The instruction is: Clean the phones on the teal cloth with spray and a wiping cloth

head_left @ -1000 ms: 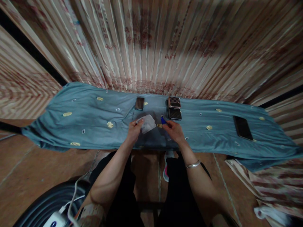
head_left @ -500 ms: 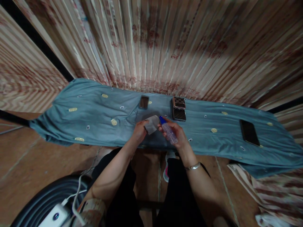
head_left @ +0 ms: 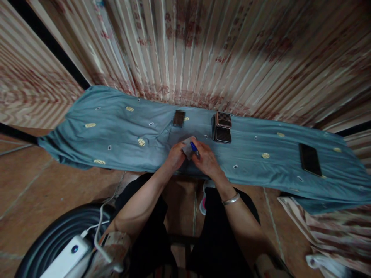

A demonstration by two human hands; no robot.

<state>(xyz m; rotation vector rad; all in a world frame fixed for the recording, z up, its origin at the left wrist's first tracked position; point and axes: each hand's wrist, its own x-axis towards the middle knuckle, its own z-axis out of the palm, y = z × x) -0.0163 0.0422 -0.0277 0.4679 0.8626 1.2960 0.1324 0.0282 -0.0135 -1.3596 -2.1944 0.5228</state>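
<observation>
The pale sheet is lying directly between the two hands, above the near part of the draped worktop, and the relation that matters is how the blue-capped bottle is meeting it. The bottle is coming in from the right, its long axis slanting from the sheet, at the upper left, down toward the right palm. The blue top is overlapping the sheet's right side, though with the fingers crowding in I cannot tell whether the two are touching.

The left hand is clamping the sheet by its left side, thumb and fingers together. The right hand is wrapping its grip around the bottle, covering most of the body, and it is also sitting close against the sheet's right edge, so neither hand is clearly the nearer.

Compared with half a second ago, the hands are drawing closer together: the gap between them is narrowing, the bottle's clear body is no longer showing along the right palm, and less of the sheet is showing. Beyond the hands, the blurred-out dark item, the stacked cases and the dark phone are resting in the same arrangement.
</observation>
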